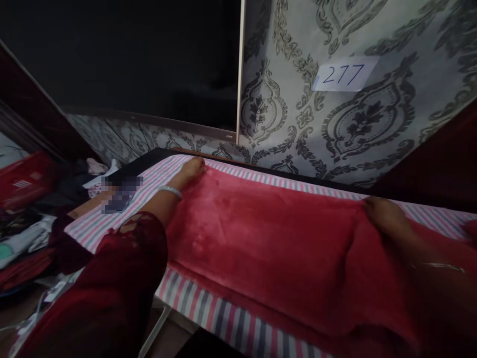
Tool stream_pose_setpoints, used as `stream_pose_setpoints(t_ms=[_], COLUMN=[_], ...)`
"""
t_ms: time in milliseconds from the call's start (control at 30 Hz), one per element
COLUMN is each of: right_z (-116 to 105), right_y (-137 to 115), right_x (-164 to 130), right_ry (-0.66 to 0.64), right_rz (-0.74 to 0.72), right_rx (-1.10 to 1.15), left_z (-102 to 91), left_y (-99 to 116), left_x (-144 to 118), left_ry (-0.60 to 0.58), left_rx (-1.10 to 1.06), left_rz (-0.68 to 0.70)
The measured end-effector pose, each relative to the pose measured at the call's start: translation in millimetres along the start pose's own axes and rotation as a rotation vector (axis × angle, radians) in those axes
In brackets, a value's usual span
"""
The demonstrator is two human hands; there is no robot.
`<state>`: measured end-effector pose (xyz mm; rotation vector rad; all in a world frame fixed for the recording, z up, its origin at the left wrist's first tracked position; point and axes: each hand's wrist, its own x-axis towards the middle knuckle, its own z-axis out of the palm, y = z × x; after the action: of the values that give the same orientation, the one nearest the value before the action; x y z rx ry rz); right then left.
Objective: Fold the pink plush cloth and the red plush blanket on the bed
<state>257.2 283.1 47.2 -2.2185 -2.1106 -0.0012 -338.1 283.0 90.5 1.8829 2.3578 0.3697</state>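
A person is stretching both arms out across a red cloth (268, 223) that is lying along a striped cover (223, 318) on a narrow desk (149, 155). The left hand (192, 168) is lying flat at the cloth's far left corner, fingers together and pressed palm-down on the fabric, gripping nothing; a silver bangle (169, 191) is circling the wrist and a dark red lace sleeve (122, 258) is covering the forearm behind it. The right hand (385, 215) is reaching to the cloth's far right edge, its fingers curled over and pinching the fabric, which is bunching into folds just under the palm; a thin bracelet (439, 266) is showing on that wrist. The cloth is running between the two hands, smooth beside the left one and creased near the right one, with the cover's pink, white and grey stripes showing beyond both hands and along the near edge.

Just left of the left arm a blurred dark patch (121, 194) is lying on the cover; what it is cannot be told. Farther left, well apart from the hand and lower than the desk, clothes (26, 238) are lying in a loose heap, with no container clearly visible around them. Beyond the hands a patterned wall (298, 114) is carrying a label (345, 74) reading 277, and a dark screen (130, 54) is standing above the left hand.
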Motion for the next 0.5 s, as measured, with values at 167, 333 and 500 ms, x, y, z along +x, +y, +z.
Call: stream_pose_setpoints(t_ms=[167,333,500], right_z=[7.6,35.8,72.1], right_y=[7.8,14.7,24.3], right_x=[-24.3,-120.8,-216.4], right_ry=[0.199,0.29,0.292], right_rz=[-0.211,-0.542,-0.653], right_rx=[0.064,0.289,0.441], left_z=[2.7,-11.1,-11.7], left_y=[-34.1,-73.3,-98.4], left_x=[-32.5,-109.7,-194.0], left_ry=[-0.116,-0.178,-0.156], left_rx=[-0.233,-0.433,-0.6], left_rz=[-0.142,-0.242,-0.315])
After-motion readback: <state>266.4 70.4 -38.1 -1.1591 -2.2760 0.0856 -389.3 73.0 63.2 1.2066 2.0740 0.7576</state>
